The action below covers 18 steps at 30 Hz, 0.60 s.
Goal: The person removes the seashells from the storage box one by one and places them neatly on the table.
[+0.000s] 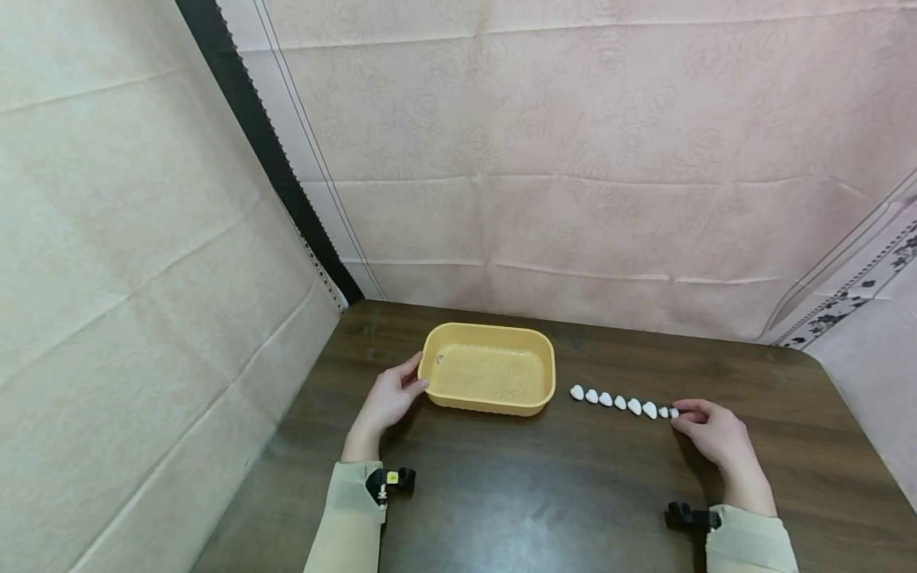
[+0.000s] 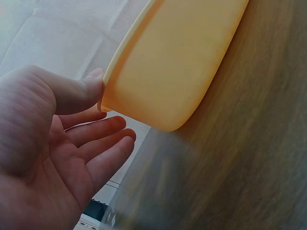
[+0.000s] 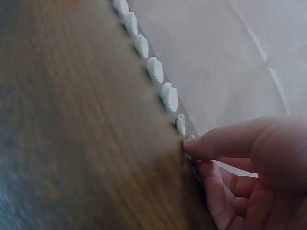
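Note:
My left hand point(image 1: 390, 398) holds the left end of a shallow yellow rectangular basin point(image 1: 490, 406). In the left wrist view, the thumb lies on the rim of the basin point(image 2: 172, 62) and the fingers are under it. To the right of the basin runs a slightly slanting row of several small white ridged seashells point(image 1: 620, 403). At the right end of that row, my right hand point(image 1: 719, 434) pinches the last small seashell point(image 1: 674, 413) between thumb and fingers. The right wrist view shows this shell mostly hidden by the thumb, beside another small seashell point(image 3: 180, 124).
Everything rests on a dark brown wooden table point(image 1: 516, 485). A pale patterned cloth point(image 1: 573, 159) hangs behind its back edge, and another cloth point(image 1: 143, 318) hangs along the left side. Dark wrist mounts point(image 1: 390, 481) sit on both sleeves.

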Tool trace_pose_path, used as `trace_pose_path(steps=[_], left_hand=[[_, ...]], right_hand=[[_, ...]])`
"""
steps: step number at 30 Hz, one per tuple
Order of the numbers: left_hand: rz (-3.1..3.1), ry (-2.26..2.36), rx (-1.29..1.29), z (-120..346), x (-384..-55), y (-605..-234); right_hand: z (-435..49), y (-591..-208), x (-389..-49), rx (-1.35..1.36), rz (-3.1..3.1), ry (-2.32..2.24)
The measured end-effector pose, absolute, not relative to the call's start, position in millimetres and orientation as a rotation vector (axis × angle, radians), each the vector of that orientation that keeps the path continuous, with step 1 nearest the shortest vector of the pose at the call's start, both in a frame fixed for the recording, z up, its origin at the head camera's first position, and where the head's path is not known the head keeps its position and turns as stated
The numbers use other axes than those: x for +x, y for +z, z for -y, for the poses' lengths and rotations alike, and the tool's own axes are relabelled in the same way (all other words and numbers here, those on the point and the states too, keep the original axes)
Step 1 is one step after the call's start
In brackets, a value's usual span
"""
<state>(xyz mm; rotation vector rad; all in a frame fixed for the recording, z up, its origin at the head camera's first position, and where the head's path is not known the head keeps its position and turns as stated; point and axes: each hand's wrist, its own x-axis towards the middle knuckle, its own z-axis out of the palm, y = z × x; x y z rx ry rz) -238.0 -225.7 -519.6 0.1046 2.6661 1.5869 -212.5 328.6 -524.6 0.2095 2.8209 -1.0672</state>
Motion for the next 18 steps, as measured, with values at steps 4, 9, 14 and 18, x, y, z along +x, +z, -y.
trace_pose_path(steps=[4,9,14,18], left_hand=[[-2.662,1.591,0.104,225.6,-238.1,-519.7],[-2.668,1.587,0.106,226.1,-238.2,-519.7],[-2.668,1.591,0.112,226.5,-237.8,-520.1],[-2.666,1.591,0.110,226.2,-237.7,-519.8]], right_hand=[[-329.6,-524.3,-212.7,0.204,-2.818,-1.064],[-331.9,-525.8,-213.0,0.198,-2.820,-1.058],[-334.5,-527.0,-212.6,0.197,-2.814,-1.065],[-336.1,-526.5,-211.1,0.211,-2.787,-1.098]])
